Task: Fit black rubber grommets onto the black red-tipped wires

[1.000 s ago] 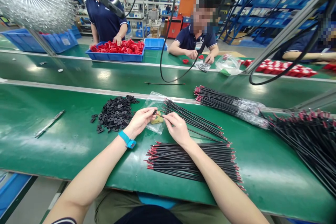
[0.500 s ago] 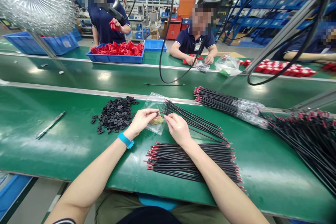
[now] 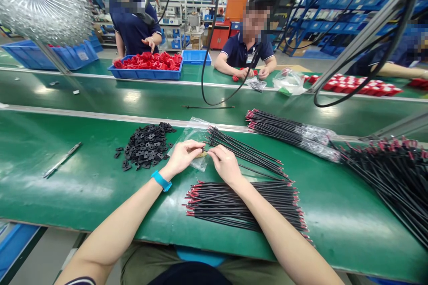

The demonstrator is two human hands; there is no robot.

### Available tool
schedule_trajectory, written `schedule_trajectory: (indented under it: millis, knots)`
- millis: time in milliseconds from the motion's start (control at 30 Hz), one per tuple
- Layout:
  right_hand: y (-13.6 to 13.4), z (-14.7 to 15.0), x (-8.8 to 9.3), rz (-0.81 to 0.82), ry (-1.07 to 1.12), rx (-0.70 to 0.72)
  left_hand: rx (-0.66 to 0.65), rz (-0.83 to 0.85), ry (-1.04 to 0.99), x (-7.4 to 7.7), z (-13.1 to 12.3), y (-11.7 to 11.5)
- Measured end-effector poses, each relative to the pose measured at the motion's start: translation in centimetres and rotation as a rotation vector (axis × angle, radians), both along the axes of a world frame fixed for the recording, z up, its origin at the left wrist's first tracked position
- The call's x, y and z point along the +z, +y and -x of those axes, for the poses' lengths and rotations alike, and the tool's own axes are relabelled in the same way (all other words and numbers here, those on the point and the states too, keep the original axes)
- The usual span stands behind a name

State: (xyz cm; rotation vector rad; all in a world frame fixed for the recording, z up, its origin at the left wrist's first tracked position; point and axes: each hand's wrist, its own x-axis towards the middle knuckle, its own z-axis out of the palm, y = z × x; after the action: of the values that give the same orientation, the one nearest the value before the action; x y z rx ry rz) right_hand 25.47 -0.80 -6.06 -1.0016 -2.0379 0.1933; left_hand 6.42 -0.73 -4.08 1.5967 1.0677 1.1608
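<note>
My left hand (image 3: 185,156) pinches a small black piece between thumb and fingertips; it looks like one from the pile of small black plastic parts (image 3: 147,144) to its left. Close beside it, my right hand (image 3: 225,164) is closed on a black cable (image 3: 262,172), whose length trails out to the right behind the wrist. The cable's tip meets the small piece between my fingertips, though my fingers hide the exact fit. Under the hands lies a clear plastic bag (image 3: 197,164) with something yellowish on it. Several black cables (image 3: 247,151) with red ends fan out just beyond my right hand.
A cable bundle (image 3: 240,205) lies under my right forearm. Wrapped bundles (image 3: 290,136) and a large cable heap (image 3: 388,178) are at right. A pen (image 3: 62,160) rests at left. Across the bench, co-workers handle red parts near a blue bin (image 3: 147,73). Black cords (image 3: 203,67) hang overhead.
My fingertips have come closer together, bringing the cable tip to the small black piece. Across the bench, the standing co-worker's hand has lowered toward the bin and no longer holds a red part.
</note>
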Motion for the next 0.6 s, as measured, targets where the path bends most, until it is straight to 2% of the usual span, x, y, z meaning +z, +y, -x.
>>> schedule_trajectory:
  millis: [100, 300, 433, 600]
  knots:
    - [-0.07, 0.03, 0.06, 0.098, 0.064, 0.031, -0.005, -0.121, 0.072, 0.15, -0.14, -0.26]
    - [0.01, 0.12, 0.34, 0.237, 0.122, 0.112, -0.066, -0.228, 0.117, -0.07, -0.53, -0.52]
    - [0.2, 0.32, 0.35, 0.264, 0.162, 0.11, -0.034, -0.214, 0.128, -0.29, -0.41, -0.3]
    - [0.26, 0.54, -0.15, 0.183, 0.171, 0.034, 0.047, -0.084, 0.035, -0.54, -0.19, -0.01]
